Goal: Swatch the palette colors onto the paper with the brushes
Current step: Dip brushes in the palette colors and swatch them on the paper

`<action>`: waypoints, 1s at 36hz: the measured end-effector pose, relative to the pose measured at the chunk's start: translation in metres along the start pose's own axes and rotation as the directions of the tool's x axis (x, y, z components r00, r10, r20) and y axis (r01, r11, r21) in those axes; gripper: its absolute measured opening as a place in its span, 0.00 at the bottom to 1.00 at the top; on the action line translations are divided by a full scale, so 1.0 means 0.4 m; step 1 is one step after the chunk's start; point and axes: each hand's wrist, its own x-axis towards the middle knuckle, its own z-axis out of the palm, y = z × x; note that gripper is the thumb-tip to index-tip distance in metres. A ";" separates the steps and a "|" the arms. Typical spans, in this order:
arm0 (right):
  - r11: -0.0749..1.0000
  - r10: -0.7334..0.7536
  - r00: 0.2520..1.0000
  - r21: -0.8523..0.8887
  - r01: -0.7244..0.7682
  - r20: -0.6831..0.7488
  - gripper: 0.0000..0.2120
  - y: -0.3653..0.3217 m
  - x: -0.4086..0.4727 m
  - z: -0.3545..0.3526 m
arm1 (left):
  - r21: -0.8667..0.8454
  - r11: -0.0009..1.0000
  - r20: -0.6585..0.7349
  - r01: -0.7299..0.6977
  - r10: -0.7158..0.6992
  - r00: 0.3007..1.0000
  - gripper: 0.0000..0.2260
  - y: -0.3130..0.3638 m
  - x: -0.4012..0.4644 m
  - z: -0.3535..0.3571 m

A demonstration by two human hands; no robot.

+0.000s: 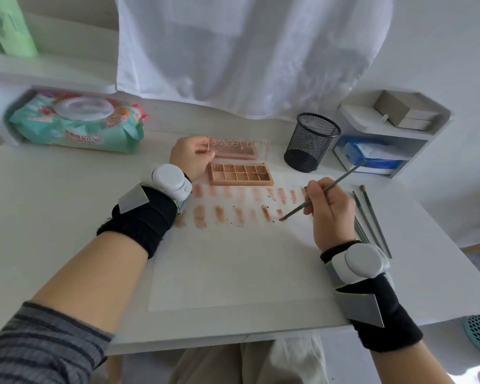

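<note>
The right hand (331, 214) pinches 1 brush (323, 190) between its fingers (312, 191); the bristle tip touches the paper (233, 267) at the end of the lower swatch row. The left hand (190, 157) pinches the clear lid (234, 146) of the palette (240, 174) (lid raised). The palette sits at the paper's far edge. Spare brushes (372, 220) lie on the table (67, 206), right of the paper.

Left hand (190, 159) reaches forward, fingers curled pinching; right hand (331, 212) curled in a pen grip, both wrists strapped.
</note>
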 end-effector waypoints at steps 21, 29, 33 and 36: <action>1.000 -0.016 0.999 -0.021 0.017 0.043 0.12 0.008 0.001 0.002 | -0.017 1.000 0.001 0.005 -0.005 1.000 0.15 0.002 -0.003 0.001; 1.000 0.002 0.999 -0.014 -0.002 0.038 0.12 0.006 0.001 -0.001 | -0.020 1.000 0.007 -0.004 0.005 1.000 0.14 0.005 -0.004 0.003; 1.000 0.013 0.997 -0.005 -0.012 0.072 0.15 0.003 -0.002 -0.008 | -0.029 1.000 0.008 -0.008 0.008 1.000 0.14 0.004 -0.006 0.003; 0.998 0.016 1.000 0.055 -0.015 -0.012 0.12 -0.004 -0.006 -0.025 | -0.027 1.000 0.012 -0.015 0.015 1.000 0.13 0.000 0.001 0.003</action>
